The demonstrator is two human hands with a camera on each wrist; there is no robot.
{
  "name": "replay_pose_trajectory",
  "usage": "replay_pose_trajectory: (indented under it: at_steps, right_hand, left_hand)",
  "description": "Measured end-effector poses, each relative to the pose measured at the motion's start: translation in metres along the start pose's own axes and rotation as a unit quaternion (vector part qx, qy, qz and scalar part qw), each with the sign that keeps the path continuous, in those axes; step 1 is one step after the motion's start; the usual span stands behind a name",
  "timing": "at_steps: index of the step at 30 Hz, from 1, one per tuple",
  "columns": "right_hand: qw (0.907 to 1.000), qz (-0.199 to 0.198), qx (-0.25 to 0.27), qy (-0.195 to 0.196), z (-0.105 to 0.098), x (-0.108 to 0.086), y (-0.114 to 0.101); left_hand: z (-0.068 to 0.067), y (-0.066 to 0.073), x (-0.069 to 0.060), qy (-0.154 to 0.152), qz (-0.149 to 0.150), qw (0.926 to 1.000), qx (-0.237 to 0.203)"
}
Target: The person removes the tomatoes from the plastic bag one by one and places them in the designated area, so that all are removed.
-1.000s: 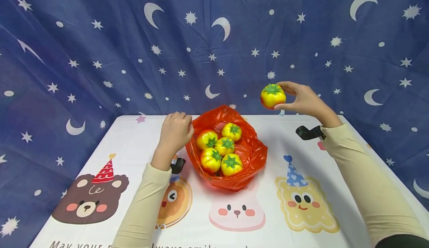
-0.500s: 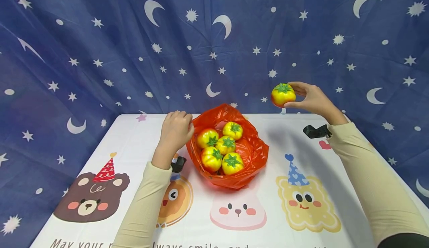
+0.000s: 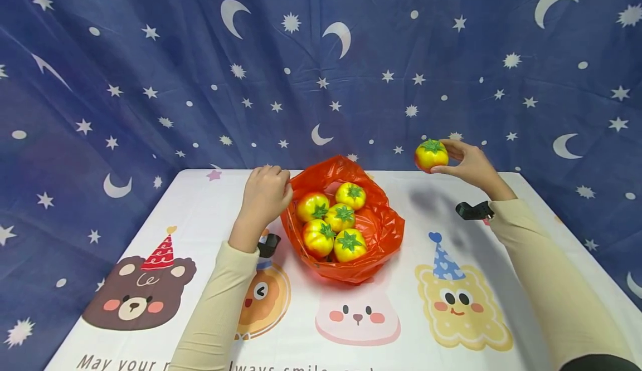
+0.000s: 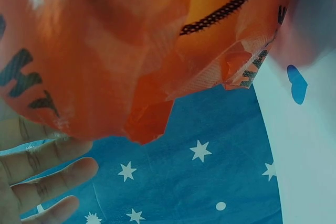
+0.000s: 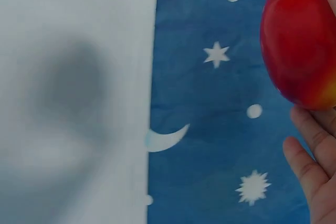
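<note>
At the upper right of the head view, my right hand holds a yellow-and-red tomato with a green star-shaped top, raised above the table's far edge. Its red underside shows in the right wrist view, with fingers beside and below it. A red plastic bag stands wide open mid-table, with several similar tomatoes inside. My left hand grips the bag's left rim. The left wrist view shows fingers against the bag's outside; the thumb is hidden there.
A white tablecloth with cartoon figures covers the table. Behind its far edge hangs a blue curtain with moons and stars. Black wrist cameras are fixed to both sleeves.
My right hand has carried the tomato to the right, away from the bag, and lowered it slightly in the last half second. The left hand stays at the bag's rim.
</note>
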State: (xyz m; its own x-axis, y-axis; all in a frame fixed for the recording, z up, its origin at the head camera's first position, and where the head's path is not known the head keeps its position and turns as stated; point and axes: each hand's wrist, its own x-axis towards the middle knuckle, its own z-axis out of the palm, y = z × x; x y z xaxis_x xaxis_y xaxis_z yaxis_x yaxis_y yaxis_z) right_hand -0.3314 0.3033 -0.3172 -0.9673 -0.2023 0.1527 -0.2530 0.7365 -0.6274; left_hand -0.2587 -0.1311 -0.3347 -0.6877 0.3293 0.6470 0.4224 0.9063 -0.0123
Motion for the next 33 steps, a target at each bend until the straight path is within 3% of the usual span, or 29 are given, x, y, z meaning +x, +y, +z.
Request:
replay_pose_trajectory:
  at_steps: [13,20,33]
  right_hand:
    - [0.9989,0.04,0.022,-0.009,0.027,-0.007,0.04]
    - [0.9992,0.031,0.026,-0.007,0.037,-0.007,0.061]
    - [0.9976,0.06,0.022,-0.026,0.049,-0.01,0.075]
  left_hand:
    - [0.001,-0.001,0.0,0.003,0.002,1.0,0.002]
    - [0.001,-0.001,0.0,-0.006,-0.003,1.0,0.001]
    - [0.002,-0.002,0.0,-0.004,-0.002,1.0,0.006]
